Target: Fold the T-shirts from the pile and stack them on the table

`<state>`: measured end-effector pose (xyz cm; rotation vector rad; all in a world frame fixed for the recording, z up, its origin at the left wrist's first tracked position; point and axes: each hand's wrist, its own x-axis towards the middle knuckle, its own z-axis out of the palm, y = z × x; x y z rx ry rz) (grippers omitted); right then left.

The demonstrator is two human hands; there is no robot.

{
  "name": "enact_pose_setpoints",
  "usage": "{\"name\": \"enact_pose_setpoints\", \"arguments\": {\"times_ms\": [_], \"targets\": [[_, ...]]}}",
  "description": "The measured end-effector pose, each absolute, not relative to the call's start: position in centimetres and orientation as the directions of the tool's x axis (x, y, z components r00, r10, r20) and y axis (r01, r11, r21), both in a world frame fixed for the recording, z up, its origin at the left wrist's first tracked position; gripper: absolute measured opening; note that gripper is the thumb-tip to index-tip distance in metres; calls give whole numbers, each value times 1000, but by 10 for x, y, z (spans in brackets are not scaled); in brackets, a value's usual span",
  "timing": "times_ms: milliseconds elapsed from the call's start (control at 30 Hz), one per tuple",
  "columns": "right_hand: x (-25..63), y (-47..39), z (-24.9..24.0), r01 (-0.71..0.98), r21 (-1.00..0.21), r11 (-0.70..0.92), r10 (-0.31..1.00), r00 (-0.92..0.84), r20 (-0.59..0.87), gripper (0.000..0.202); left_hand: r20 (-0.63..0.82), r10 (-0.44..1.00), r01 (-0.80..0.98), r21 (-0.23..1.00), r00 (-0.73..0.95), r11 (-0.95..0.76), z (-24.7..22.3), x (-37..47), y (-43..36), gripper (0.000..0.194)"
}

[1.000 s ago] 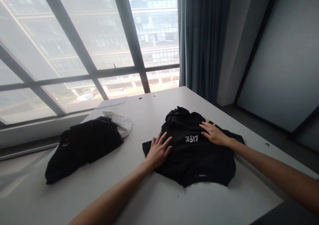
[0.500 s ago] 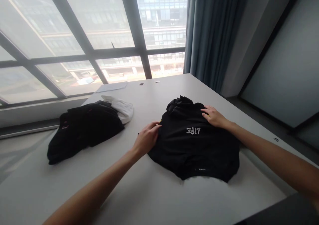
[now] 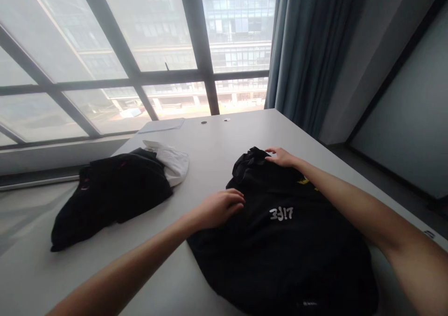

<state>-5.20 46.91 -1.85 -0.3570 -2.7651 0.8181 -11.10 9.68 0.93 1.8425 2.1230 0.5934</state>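
A black T-shirt (image 3: pixel 266 250) with white lettering lies on the white table in front of me, the lettering upside down to me. Its far end is bunched into loose folds. My left hand (image 3: pixel 219 208) rests over the shirt's left side, fingers stretched to the right and close together, holding nothing I can see. At the far end, my right hand (image 3: pixel 283 157) touches the fabric beside the bunched folds, thumb and fingers apart. Yellow print shows by my right forearm. A small pale label marks the near edge of the shirt.
A pile of black clothing (image 3: pixel 115 194) lies on the left of the table (image 3: pixel 241 136), with a white cloth (image 3: pixel 175 166) against its right end. Papers (image 3: pixel 161 125) lie near the window. A blue-grey curtain (image 3: pixel 308 50) hangs past the far right corner.
The shirt has come nearer and spreads wider and lower in view. My right hand has shifted left to the bunched end, my left hand inward over the fabric. The yellow print now shows more.
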Motion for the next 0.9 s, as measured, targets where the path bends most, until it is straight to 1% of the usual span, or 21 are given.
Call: {"name": "enact_pose_setpoints", "arguments": {"times_ms": [33,67,100,133,167,200,267,367,433,500,567,667,700,733,767,800,833,900], "targets": [[-59,469,-17,144,-600,787,270,-955,125,36,131,946,839,510,-295,191,15,-128,110,28],[-66,468,-16,142,-630,764,263,-959,104,29,172,878,792,532,-446,298,19,-146,127,28],[-72,467,-15,154,-647,747,278,-956,94,21,168,800,730,546,-576,411,21,-165,145,27],[-77,466,-13,174,-658,732,313,-945,98,15,114,743,658,565,-660,498,20,-182,163,28],[-81,466,-10,197,-670,715,362,-925,115,12,23,705,570,608,-709,553,17,-198,180,32],[-83,467,-7,215,-691,691,419,-897,140,10,-52,685,492,656,-727,572,13,-210,197,37],[-85,475,2,219,-759,613,538,-820,198,12,-138,685,415,704,-716,576,4,-227,227,47],[-82,499,18,174,-858,483,681,-691,243,16,-191,712,366,751,-676,549,-2,-238,260,57],[-79,521,27,176,-878,444,750,-610,257,16,-226,728,328,780,-648,534,1,-245,277,55],[-77,545,32,231,-866,444,797,-542,265,15,-243,741,298,804,-626,515,8,-254,291,45],[-77,566,31,323,-827,460,818,-515,254,15,-233,748,285,822,-621,493,13,-263,302,38],[-79,585,19,485,-724,491,830,-514,218,8,-208,747,304,820,-632,485,12,-269,315,44],[-79,587,13,526,-677,516,823,-522,222,4,-210,754,318,812,-623,489,9,-268,317,47],[-79,588,7,545,-623,561,800,-550,240,10,-216,766,335,803,-606,492,5,-267,319,49],[-79,587,1,530,-567,631,749,-607,265,20,-228,781,349,797,-582,492,2,-265,320,52],[-78,584,-4,476,-510,717,663,-692,285,30,-229,811,381,792,-539,477,-3,-263,320,54],[-77,580,-9,391,-449,803,543,-790,284,40,-208,856,441,785,-474,435,-7,-261,320,56],[-73,572,-16,201,-374,905,292,-935,204,55,-112,948,614,738,-298,280,-15,-259,319,58]]}}
